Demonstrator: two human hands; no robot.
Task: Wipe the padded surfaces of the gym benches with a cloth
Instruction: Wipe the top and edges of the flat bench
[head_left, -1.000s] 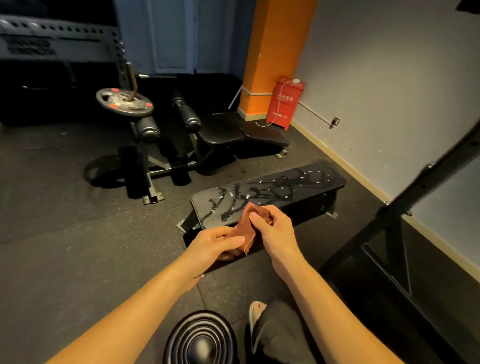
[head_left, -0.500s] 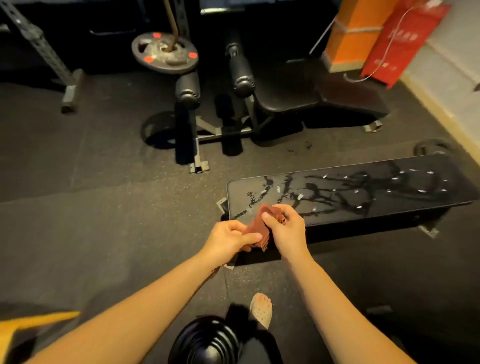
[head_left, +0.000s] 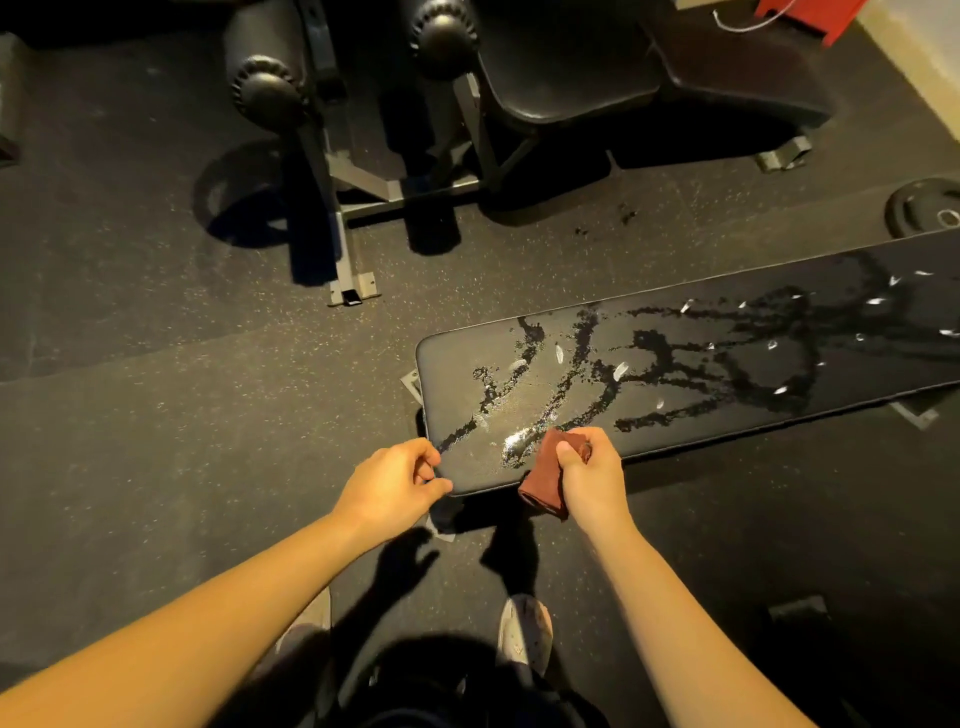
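Observation:
A flat black padded bench (head_left: 691, 358) runs from the centre to the right edge, its top streaked with wet trails and droplets. My right hand (head_left: 592, 475) grips a reddish-brown cloth (head_left: 545, 480) at the bench's near edge, part of the cloth hanging below the pad. My left hand (head_left: 389, 483) hovers by the bench's near left corner, fingers loosely curled and holding nothing. A second black padded bench (head_left: 571, 62) with roller pads stands behind.
The second bench's metal frame and foot (head_left: 353, 291) stick out onto the dark rubber floor. A weight plate (head_left: 924, 213) lies at the right edge. A red box (head_left: 810, 15) sits at the top right by the wall. My feet (head_left: 524, 634) are below.
The view has tilted down and moved closer to the flat bench. My left hand let go of the cloth and moved left; my right hand keeps it at the pad's edge.

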